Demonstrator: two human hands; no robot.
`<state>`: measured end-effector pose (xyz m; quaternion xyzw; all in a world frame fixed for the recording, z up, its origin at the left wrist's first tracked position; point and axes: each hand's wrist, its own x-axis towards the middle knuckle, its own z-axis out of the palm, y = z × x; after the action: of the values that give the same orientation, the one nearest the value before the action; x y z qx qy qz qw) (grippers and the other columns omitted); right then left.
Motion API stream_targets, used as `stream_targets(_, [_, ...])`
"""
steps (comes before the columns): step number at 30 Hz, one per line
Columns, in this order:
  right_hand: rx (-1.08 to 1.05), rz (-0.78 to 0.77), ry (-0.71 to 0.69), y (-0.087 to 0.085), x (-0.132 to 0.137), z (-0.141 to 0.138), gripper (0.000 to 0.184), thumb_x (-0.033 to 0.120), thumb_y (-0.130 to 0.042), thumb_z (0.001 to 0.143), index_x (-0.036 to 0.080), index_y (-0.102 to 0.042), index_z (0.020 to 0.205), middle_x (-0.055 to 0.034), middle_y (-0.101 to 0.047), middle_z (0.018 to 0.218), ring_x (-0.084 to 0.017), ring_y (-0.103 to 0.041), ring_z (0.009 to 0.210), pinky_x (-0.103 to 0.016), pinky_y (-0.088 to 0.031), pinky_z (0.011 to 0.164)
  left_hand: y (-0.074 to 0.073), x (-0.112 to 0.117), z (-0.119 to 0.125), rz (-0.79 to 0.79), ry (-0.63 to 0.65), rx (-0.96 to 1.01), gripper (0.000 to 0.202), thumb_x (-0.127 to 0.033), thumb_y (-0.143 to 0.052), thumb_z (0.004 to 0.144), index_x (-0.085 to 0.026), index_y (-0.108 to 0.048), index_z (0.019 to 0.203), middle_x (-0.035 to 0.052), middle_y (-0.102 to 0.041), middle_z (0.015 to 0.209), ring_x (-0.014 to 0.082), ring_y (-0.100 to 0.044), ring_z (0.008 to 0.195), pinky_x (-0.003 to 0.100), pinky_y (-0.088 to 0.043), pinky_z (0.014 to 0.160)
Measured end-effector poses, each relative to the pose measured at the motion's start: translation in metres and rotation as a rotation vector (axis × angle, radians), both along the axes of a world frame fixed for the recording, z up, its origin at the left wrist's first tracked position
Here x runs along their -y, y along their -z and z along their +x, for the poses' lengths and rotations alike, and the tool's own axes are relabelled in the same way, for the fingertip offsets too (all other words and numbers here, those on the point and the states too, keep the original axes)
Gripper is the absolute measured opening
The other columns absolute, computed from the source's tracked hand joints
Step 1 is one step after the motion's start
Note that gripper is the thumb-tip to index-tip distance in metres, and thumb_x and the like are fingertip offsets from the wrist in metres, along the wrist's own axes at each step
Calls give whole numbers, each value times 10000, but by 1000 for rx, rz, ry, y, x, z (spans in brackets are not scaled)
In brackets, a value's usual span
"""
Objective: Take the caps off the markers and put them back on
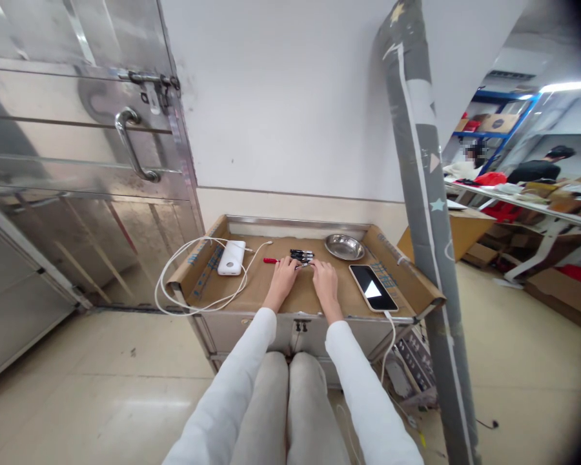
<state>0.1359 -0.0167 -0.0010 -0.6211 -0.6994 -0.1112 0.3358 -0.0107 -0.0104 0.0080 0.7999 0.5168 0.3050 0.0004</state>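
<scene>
My left hand (285,276) rests on the cardboard-lined tabletop (256,294), its fingers closed at one end of a slim dark marker (304,265). At the marker's other end are the closed fingers of my right hand (325,279). A red pen (270,261) pokes out to the left of my left fingertips; the rest of it is hidden. Just beyond both hands, several black markers (301,254) lie side by side. To the right of them sits a round metal dish (344,247).
A white power bank (231,258) with a looped white cable (162,284) lies left. On the right, a phone (373,288) is plugged into a cable. A tall grey patterned roll (423,168) leans beside the table. Two people sit at a cluttered workbench (537,203) far right.
</scene>
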Motion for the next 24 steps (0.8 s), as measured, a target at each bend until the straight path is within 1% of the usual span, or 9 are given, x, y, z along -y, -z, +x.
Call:
stream_targets(2, [-19,-9,-39,0,0,0,291,182,-370,924,174,-641,1030,-110,-673,917,-215,-568,873,-325,-397,815,0,0,0,4,1,-13,181,-282,-443,927,-200,-559,1041,76,-565,1049,222,-509,997,355,-371,884])
stream_targets(4, [-65,-24,-126,0,0,-1,310,179,-358,922,179,-616,1092,-106,-671,985,-209,-585,912,-325,-418,839,0,-1,0,5,1,-24,181,-273,-445,926,-194,-555,1045,77,-569,1050,225,-509,997,356,-374,882])
stream_targets(7, [-147,-63,-282,0,0,-3,405,164,-368,900,197,-482,1287,-90,-631,1168,-193,-585,1042,-323,-444,893,2,-2,0,18,-15,-18,176,-263,-441,924,-188,-551,1039,86,-575,1048,235,-510,994,368,-378,885])
stream_targets(10, [-190,-81,-336,2,-1,-5,553,157,-387,876,198,-298,1420,-82,-565,1293,-178,-525,1182,-331,-439,961,3,-2,1,49,-122,32,185,-274,-416,929,-186,-556,1011,106,-578,1024,256,-505,1002,397,-373,905])
stream_targets(12, [-189,-84,-319,3,-2,-5,588,151,-390,863,185,-266,1437,-93,-529,1334,-182,-495,1222,-344,-433,987,3,-2,1,47,-246,79,219,-278,-380,936,-167,-559,999,131,-572,1022,279,-498,1026,423,-370,917])
stream_targets(15, [-177,-93,-254,6,-5,-4,567,149,-376,862,162,-304,1424,-118,-504,1350,-202,-494,1219,-368,-434,992,3,1,0,19,-428,99,264,-234,-314,945,-127,-549,1004,165,-558,1050,299,-490,1054,446,-376,916])
stream_targets(18, [-125,-91,-227,8,-7,-3,524,134,-347,870,150,-370,1393,-115,-497,1355,-208,-466,1237,-379,-404,1023,3,3,1,20,-543,15,286,-145,-266,935,-102,-535,1023,168,-554,1077,281,-500,1048,418,-401,898])
stream_targets(21, [-35,-107,-203,9,-8,-3,458,149,-339,889,156,-474,1327,-106,-426,1421,-227,-437,1251,-395,-384,1034,4,6,3,30,-565,-90,304,-90,-253,917,-84,-530,1042,168,-551,1095,265,-514,1045,383,-424,883])
stream_targets(24, [26,-143,-170,8,-9,-5,408,198,-343,914,202,-542,1270,-91,-379,1456,-244,-442,1232,-409,-397,1003,4,6,3,31,-529,-152,318,-61,-252,899,-70,-538,1038,175,-555,1079,255,-533,1020,358,-440,864])
